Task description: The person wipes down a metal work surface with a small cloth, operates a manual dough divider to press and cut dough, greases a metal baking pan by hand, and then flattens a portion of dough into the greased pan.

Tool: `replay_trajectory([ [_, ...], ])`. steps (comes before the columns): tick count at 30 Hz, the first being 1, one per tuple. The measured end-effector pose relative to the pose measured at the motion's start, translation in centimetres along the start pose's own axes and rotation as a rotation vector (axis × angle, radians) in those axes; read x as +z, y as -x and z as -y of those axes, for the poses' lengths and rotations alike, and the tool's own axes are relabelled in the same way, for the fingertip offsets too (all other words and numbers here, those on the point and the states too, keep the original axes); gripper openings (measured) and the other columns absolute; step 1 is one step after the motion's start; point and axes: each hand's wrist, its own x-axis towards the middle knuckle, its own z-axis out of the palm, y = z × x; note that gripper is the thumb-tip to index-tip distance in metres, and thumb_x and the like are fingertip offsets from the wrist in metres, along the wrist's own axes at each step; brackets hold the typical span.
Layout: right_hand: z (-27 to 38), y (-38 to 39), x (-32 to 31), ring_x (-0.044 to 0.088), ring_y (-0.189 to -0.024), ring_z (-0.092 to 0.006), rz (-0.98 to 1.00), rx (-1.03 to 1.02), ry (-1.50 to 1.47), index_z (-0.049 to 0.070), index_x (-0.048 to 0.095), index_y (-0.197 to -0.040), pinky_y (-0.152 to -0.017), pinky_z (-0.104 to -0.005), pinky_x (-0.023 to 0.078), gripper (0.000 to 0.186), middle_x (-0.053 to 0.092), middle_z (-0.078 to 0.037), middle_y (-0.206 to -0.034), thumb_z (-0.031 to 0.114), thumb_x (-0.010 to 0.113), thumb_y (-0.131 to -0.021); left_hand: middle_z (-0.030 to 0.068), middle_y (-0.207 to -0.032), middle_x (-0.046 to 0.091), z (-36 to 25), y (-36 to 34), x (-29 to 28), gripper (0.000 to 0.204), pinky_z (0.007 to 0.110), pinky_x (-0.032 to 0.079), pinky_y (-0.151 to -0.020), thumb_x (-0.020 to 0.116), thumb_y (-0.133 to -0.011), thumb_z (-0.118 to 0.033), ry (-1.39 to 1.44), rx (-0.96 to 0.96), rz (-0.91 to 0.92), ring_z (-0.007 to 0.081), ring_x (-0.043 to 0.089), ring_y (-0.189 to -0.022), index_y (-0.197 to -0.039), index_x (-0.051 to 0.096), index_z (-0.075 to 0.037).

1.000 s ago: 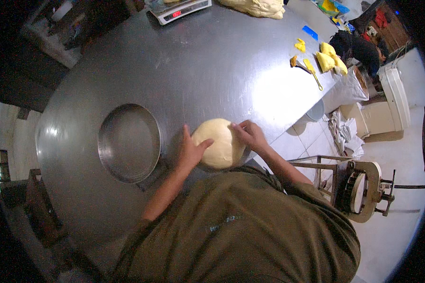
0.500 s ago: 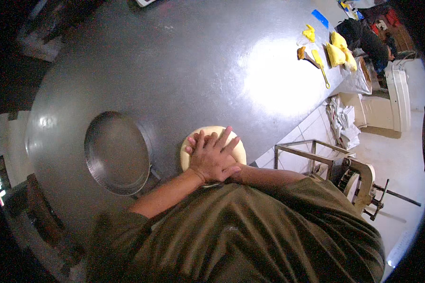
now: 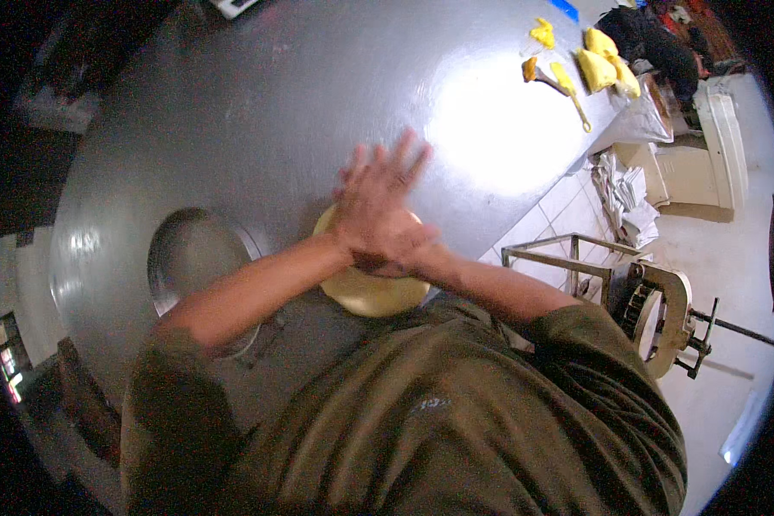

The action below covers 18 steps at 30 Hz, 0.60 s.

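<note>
Landmark: pale yellow round flattened dough disc [image 3: 371, 291] on the large brushed-steel table [image 3: 258, 103], near its front edge. Left of the dough: round shallow steel pan [image 3: 193, 258], just beside it, partly under the left forearm. On the dough: left hand [image 3: 377, 191] stacked over right hand [image 3: 396, 249], palms down, left fingers splayed flat and reaching past the far rim; nothing gripped, both pressing. Motion blur on the fingers. Far right of the dough, at the table's far corner: yellow dough lumps [image 3: 600, 67] and yellow-handled scraper [image 3: 570, 86]
</note>
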Motion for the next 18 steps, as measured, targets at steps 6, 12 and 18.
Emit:
replay_trajectory([
  [6, -1.3, 3.8, -1.8, 0.022, -0.158, -0.0388, -0.003, 0.07, 0.063, 0.003, 0.023, -0.164, -0.13, -0.0522, 0.014, 0.089, 0.027, -0.023, -0.17, 0.048, 0.063, -0.098, 0.0178, -0.163, 0.043, -2.4, 1.5, 7.5, 0.101, 0.067, 0.018, -0.124, 0.055, -0.082, -0.083, -0.103, 0.135, 0.148, 0.0442, 0.048, -0.14, -0.159, 0.048, -0.017],
  [12, -1.2, 5.6, -1.1, 0.021, -0.159, -0.0376, 0.033, 0.253, -0.002, 0.006, 0.022, -0.165, -0.131, -0.0535, 0.013, 0.091, 0.026, -0.021, -0.17, 0.049, 0.064, -0.097, 0.0217, -0.168, 0.034, -1.2, -2.3, 6.9, 0.103, 0.063, 0.012, -0.127, 0.064, -0.079, -0.07, -0.036, -0.042, 0.075, 0.0464, 0.042, -0.145, -0.163, 0.039, -0.016],
  [18, 2.5, -0.4, 6.3, 0.027, -0.156, -0.0371, -0.136, 0.112, -0.158, 0.008, 0.029, -0.163, -0.129, -0.0542, 0.017, 0.088, 0.033, -0.021, -0.167, 0.052, 0.066, -0.095, 0.0332, -0.169, 0.019, 0.9, 13.9, 2.2, 0.128, 0.066, 0.008, -0.127, 0.07, -0.075, -0.076, -0.123, -0.254, 0.207, 0.0519, 0.029, -0.151, -0.162, 0.025, 0.006],
])
